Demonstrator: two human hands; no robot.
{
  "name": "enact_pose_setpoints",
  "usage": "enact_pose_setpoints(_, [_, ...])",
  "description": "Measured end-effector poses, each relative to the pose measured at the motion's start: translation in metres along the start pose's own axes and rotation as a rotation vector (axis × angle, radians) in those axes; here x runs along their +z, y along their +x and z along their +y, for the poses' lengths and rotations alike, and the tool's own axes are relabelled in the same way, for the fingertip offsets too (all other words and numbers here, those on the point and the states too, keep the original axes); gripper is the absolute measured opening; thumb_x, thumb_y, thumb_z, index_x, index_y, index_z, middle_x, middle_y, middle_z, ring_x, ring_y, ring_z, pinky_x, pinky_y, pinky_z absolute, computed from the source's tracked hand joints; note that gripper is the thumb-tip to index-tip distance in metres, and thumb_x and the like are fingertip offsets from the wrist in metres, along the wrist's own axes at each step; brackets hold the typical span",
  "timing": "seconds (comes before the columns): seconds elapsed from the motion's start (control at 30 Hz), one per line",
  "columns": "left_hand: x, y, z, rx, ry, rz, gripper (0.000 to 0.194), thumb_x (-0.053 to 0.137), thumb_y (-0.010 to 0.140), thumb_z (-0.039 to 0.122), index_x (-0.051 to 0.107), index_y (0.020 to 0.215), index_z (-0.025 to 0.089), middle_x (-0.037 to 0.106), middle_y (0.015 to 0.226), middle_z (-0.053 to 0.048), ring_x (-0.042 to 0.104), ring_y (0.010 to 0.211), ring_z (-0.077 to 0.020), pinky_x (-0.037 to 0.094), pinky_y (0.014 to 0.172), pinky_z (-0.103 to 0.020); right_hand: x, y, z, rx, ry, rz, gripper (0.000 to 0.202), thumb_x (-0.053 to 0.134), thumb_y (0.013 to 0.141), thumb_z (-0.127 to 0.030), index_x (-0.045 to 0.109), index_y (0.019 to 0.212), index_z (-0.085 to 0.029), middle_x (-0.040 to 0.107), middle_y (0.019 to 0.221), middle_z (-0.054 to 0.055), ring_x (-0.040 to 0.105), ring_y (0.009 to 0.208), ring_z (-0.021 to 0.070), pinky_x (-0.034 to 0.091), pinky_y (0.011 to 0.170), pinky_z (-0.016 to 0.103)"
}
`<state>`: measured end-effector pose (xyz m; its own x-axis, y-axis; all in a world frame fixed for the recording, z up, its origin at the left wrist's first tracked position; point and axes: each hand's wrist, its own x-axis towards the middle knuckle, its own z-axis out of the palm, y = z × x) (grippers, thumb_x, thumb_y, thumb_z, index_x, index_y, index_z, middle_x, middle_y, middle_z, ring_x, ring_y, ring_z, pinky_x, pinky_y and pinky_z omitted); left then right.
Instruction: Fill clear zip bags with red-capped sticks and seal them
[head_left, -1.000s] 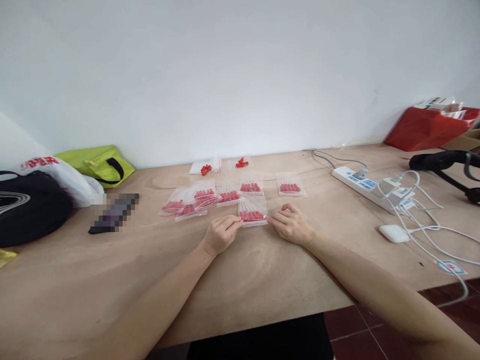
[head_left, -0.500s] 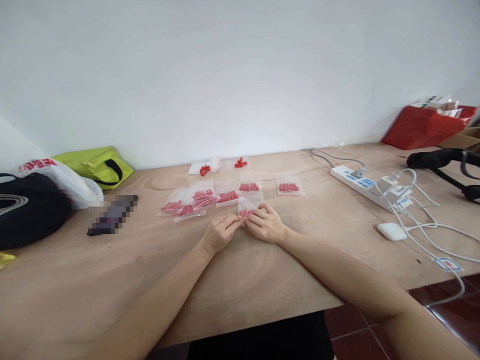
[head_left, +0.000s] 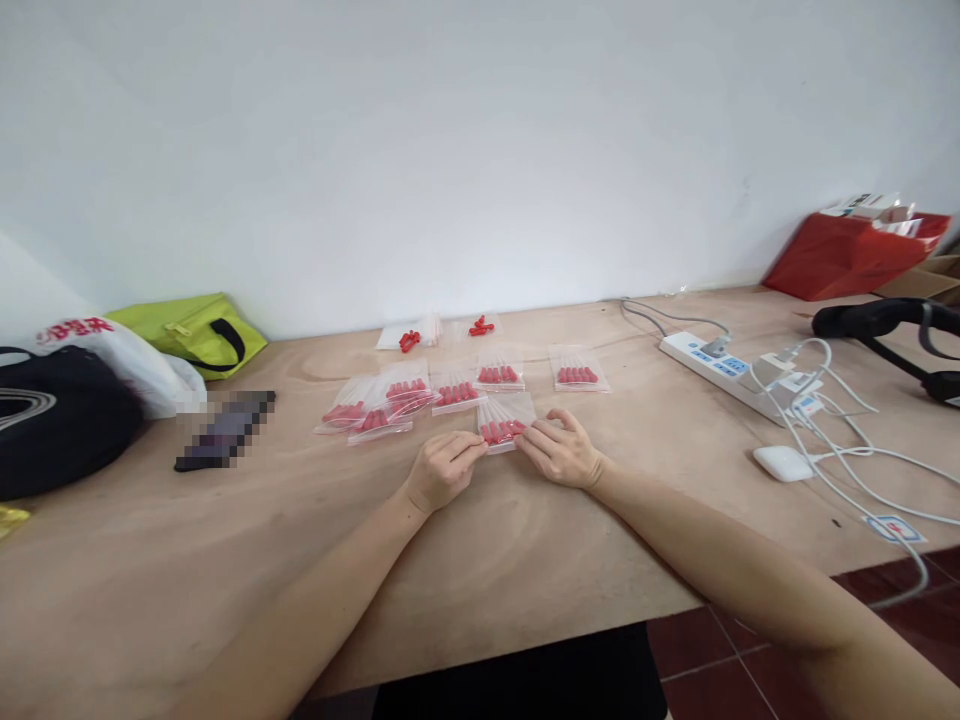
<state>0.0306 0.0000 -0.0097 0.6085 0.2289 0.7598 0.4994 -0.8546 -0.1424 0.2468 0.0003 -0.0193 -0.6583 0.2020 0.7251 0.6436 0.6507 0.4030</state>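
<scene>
A small clear zip bag point(head_left: 506, 408) lies flat on the table, its near edge toward me, with several red-ended pieces point(head_left: 501, 432) in a row inside. My left hand point(head_left: 444, 468) pinches the bag's near left corner between thumb and fingers. At the near right corner, my right hand point(head_left: 559, 450) has its thumb and fingertips closed on the edge. Similar filled bags lie just beyond: one bag point(head_left: 454, 393) to the left, another bag point(head_left: 501, 374) behind, and one bag point(head_left: 579, 372) apart on the right. More filled bags point(head_left: 375, 418) overlap farther left.
Near the wall are loose red pieces point(head_left: 409, 341) by a stack of bags, and more red pieces point(head_left: 481, 326). A power strip point(head_left: 701, 358) with white cables and a white case point(head_left: 783, 463) is at right. A blurred dark phone-like object point(head_left: 229, 430) and a black bag point(head_left: 67, 425) stand left.
My right hand has slid right along the bag's near edge, uncovering more of the red ends. My left hand has stayed at the left corner.
</scene>
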Motion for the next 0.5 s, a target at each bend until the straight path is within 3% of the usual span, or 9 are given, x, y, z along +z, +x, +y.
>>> enact_pose_setpoints(0.3, [0.003, -0.001, 0.002, -0.028, -0.062, -0.006, 0.012, 0.05, 0.079, 0.007, 0.058, 0.08, 0.017, 0.065, 0.074, -0.002, 0.062, 0.07, -0.0127, 0.052, 0.064, -0.025, -0.018, -0.023, 0.018, 0.032, -0.008, -0.008, 0.019, 0.045, 0.083, -0.01, 0.057, 0.071, -0.017, 0.055, 0.06, -0.002, 0.045, 0.06, 0.0084, 0.031, 0.072, 0.029])
enact_pose_setpoints(0.4, [0.005, -0.001, 0.001, -0.068, -0.093, -0.006, 0.011, 0.05, 0.08, 0.01, 0.059, 0.078, 0.017, 0.065, 0.074, -0.002, 0.062, 0.069, -0.012, 0.051, 0.063, -0.024, -0.017, -0.022, 0.02, 0.048, 0.017, -0.057, 0.022, 0.046, 0.084, -0.017, 0.056, 0.065, -0.018, 0.054, 0.058, -0.002, 0.045, 0.059, 0.0093, 0.031, 0.068, 0.028])
enact_pose_setpoints(0.5, [0.007, 0.001, 0.002, -0.088, -0.125, -0.029, 0.011, 0.05, 0.081, 0.012, 0.059, 0.076, 0.017, 0.065, 0.073, -0.002, 0.061, 0.067, -0.0117, 0.05, 0.061, -0.023, -0.013, -0.015, 0.014, 0.126, 0.055, -0.161, 0.018, 0.048, 0.084, -0.031, 0.062, 0.084, -0.02, 0.061, 0.073, 0.002, 0.05, 0.065, 0.012, 0.032, 0.062, 0.028])
